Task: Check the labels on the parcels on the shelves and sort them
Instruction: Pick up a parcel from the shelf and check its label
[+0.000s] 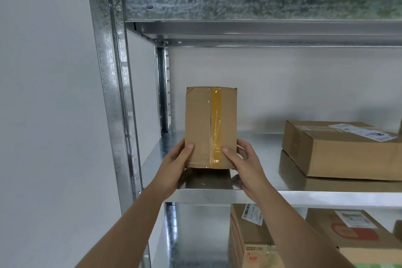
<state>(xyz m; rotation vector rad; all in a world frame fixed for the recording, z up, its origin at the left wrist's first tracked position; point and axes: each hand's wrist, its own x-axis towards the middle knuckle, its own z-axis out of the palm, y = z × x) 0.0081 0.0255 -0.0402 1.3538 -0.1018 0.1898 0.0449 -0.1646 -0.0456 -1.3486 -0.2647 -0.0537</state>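
Two hands hold one upright box [210, 127] near its bottom edge, on or just over the shelf [256, 154]; which, I cannot tell. Left hand [175, 164] grips its left side, thumb across the front. Right hand [243, 162] grips the right side, thumb on the tape [216, 115]. Another box [339, 150] lies beyond the right fingers, well apart.
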